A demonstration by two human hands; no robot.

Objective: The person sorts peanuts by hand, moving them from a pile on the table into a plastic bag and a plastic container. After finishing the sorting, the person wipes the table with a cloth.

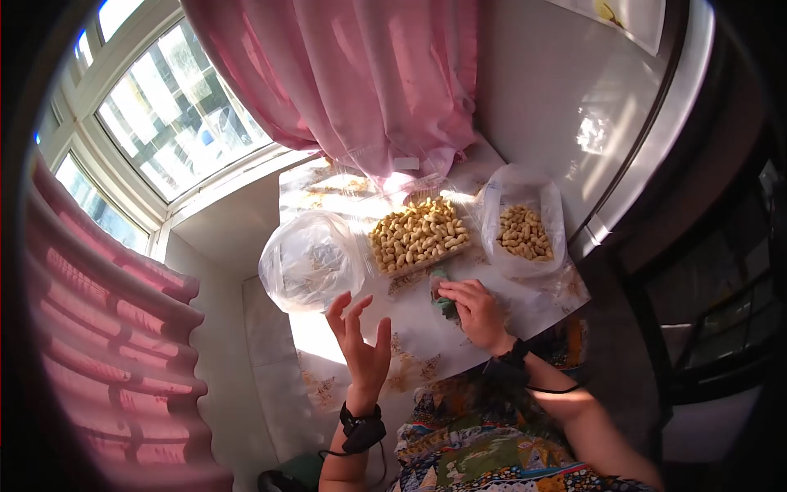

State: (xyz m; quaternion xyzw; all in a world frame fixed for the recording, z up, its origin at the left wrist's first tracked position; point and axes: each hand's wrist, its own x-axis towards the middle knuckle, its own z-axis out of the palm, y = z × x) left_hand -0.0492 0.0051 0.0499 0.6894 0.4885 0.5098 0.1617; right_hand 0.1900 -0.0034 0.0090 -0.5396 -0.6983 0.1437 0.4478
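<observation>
My left hand [362,351] is raised over the near part of the table, fingers spread and nothing in them. It is nearest to a white plastic bag [310,264], which stands with its mouth open at the left. My right hand [477,313] is closed, its fingertips on a small green crumpled thing [445,307] whose kind I cannot tell. Just beyond the fingers, a clear plastic box is heaped with unshelled peanuts [418,233]. A second white plastic bag [502,261], at the right, holds more peanuts [525,233].
A patterned cloth covers the table [410,361]. Pink curtains [352,74] hang behind it and at the left. A bright window [182,111] is at the upper left, and a pale wall panel [566,98] bounds the right back. Dark furniture [721,312] stands at the far right.
</observation>
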